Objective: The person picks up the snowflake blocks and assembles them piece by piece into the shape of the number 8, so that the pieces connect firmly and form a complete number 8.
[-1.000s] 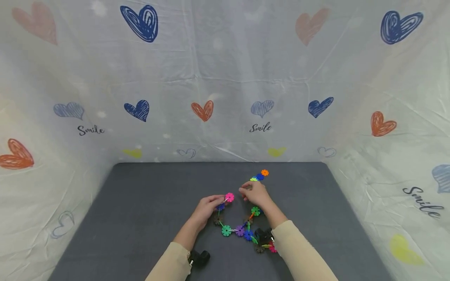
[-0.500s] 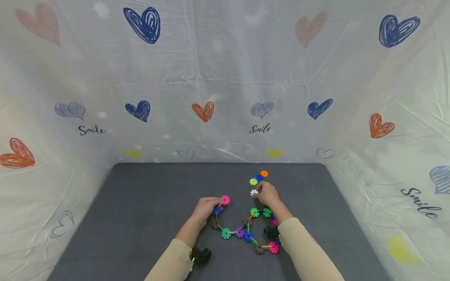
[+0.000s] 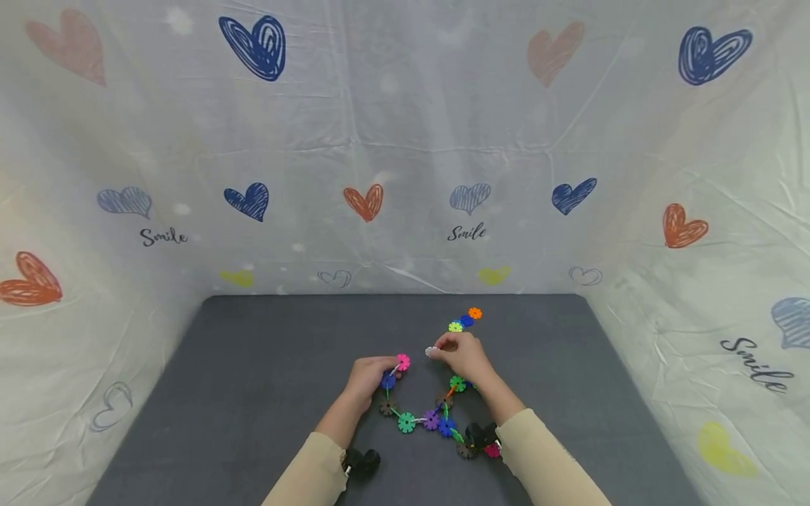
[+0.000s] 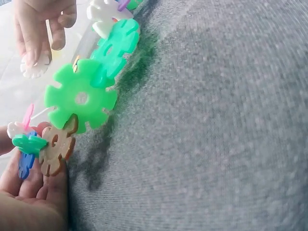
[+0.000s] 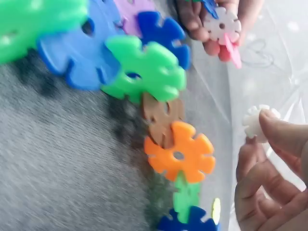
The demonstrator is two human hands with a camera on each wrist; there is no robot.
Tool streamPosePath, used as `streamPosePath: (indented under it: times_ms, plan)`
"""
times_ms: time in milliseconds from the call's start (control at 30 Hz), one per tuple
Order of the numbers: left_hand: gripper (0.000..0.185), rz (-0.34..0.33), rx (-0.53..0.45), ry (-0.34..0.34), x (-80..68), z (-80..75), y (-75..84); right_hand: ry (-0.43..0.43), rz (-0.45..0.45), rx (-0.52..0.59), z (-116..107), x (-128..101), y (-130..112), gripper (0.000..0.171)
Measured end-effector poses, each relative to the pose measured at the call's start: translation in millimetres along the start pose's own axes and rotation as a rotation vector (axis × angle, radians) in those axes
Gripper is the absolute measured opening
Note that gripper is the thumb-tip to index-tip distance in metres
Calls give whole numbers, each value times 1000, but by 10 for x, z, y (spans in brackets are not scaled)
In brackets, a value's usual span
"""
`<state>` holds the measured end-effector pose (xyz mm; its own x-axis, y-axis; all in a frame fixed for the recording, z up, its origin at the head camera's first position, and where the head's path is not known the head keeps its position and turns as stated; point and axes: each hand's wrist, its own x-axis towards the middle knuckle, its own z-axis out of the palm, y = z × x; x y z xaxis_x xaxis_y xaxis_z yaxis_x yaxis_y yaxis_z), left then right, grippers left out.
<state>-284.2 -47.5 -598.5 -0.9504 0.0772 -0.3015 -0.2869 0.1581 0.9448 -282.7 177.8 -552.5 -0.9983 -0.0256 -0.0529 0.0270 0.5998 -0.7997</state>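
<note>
My left hand [image 3: 367,379] grips one end of a chain of flower-shaped interlocking discs. At that end are a pink disc [image 3: 403,362] and a blue disc [image 3: 388,380]; a white disc [image 5: 222,26] links them in the right wrist view. Between the thumb and finger of my right hand [image 3: 465,355] is a separate white disc [image 5: 255,122], raised and apart from the chain's pink end. The chain runs from my left hand past a teal disc [image 3: 406,422] and a purple disc [image 3: 431,420] into a loop, partly hidden under my right wrist.
Beyond my right hand, an orange disc [image 3: 475,313], a blue disc [image 3: 466,321] and a yellow-green disc [image 3: 455,327] lie in a short row. The dark grey table [image 3: 285,330] meets a heart-printed curtain [image 3: 405,154] at its back and sides.
My right hand moved right, then came back left carrying the white disc towards the pink end. My left hand, still gripping the chain, has shifted slightly left and nearer.
</note>
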Motion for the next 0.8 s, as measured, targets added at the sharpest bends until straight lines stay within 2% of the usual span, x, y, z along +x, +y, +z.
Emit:
streamPosePath:
  times_ms: [267,567,800]
  plan:
    - [28,19,7,58,-16,-8,-16,-29,-32,88,138,-90,-23,11]
    - [25,-2,-32,64,-15,-15,-17,4,-92,-7,257,-93,-51,10]
    - [29,-3,-28,69,-13,6,-17,12,-113,-23,305,-87,-88,11]
